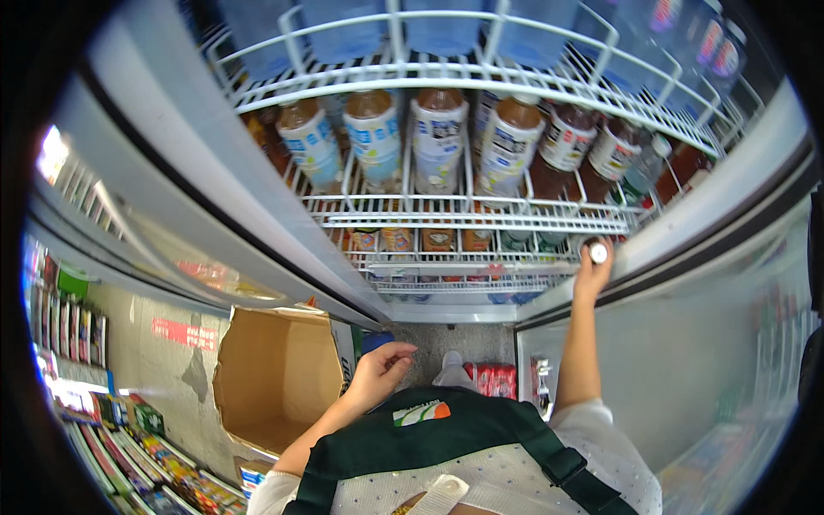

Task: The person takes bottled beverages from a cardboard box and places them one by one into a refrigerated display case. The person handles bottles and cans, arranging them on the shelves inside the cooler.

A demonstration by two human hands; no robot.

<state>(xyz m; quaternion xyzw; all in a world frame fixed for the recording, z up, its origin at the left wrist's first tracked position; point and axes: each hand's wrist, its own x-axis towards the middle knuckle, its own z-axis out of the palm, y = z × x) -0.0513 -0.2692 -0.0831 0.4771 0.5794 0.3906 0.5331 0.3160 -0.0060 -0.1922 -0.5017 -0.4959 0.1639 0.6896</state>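
My right hand (pixel 587 282) grips a bottle by its upper part, at the right side of the opened drinks cooler. From above I see mostly the white cap (pixel 599 253) and a little dark colour around it; the bottle's lower part is hidden. In front of my apron, my left hand (pixel 381 370) hangs with loosely curled fingers and nothing in it. It is nearest to a large opened cardboard box (pixel 283 373). Ahead, a white wire shelf (pixel 476 222) carries a row of labelled drink bottles (pixel 440 138), with brown drinks among them.
Large water bottles (pixel 444 32) stand on the upper wire rack (pixel 444 84). Lower shelves hold canned or bottled drinks (pixel 438 241). A glass door (pixel 669 347) stands at my right. Red shrink-wrapped packs (pixel 494 380) lie by my foot (pixel 452 364). Stocked store shelves (pixel 141 463) are at left.
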